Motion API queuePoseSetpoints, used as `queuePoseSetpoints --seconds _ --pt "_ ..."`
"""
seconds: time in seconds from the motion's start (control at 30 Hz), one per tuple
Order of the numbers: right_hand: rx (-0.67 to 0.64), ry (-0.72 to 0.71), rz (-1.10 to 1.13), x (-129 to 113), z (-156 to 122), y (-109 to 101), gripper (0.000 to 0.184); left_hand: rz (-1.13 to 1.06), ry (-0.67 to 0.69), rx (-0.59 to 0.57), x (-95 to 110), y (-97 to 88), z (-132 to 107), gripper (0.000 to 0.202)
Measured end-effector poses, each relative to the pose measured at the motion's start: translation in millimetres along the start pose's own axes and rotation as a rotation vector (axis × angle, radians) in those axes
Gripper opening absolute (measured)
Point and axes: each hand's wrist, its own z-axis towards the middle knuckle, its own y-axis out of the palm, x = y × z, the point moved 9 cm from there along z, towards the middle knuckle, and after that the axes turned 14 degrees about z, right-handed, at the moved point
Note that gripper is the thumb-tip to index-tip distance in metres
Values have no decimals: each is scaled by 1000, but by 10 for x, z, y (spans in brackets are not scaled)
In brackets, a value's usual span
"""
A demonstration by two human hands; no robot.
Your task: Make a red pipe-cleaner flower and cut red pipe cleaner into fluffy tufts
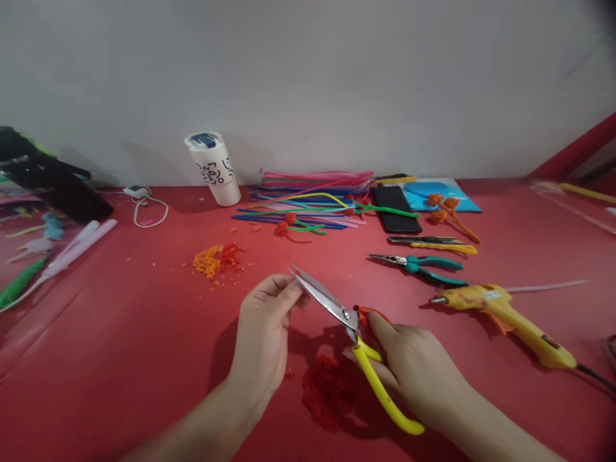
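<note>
My right hand (414,369) is closed around the yellow handles of a pair of scissors (337,314), whose steel blades point up and left. My left hand (267,327) pinches its fingers together right at the blade tips; what it holds there is too small to make out. A small orange piece (368,312) shows by the scissors' pivot, against my right fingers. Below the scissors a heap of red fluffy clippings (330,391) lies on the red table (144,359).
Orange and red clippings (216,258) lie further back. Coloured pipe cleaners (308,205), a white cup (214,168), a black phone (395,208), orange pipe-cleaner flowers (447,212), a utility knife (433,243), teal pliers (421,266) and a yellow glue gun (505,314) sit behind and right.
</note>
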Motion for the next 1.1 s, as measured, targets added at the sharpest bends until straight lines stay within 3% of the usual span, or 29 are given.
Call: queuePoseSetpoints --seconds 0.27,0.4,0.47,0.6,0.73,0.87,1.1 --pt "-12 81 65 65 -16 17 32 0 -1 8 25 -7 -5 6" --pt "-38 208 321 130 17 28 32 -5 -30 -7 6 21 1 4" --pt "-44 281 584 147 38 35 32 -10 -91 -75 -59 99 -17 3" --pt "17 438 1085 212 26 61 28 10 -274 -353 -258 379 -172 4" --pt "89 471 1370 230 -5 73 32 33 -409 -572 -402 566 -378 8" --pt "46 464 1420 171 -13 71 30 77 -452 -618 -464 604 -438 6" --pt "29 530 1316 163 -52 56 16 283 -351 -513 -402 541 -348 10"
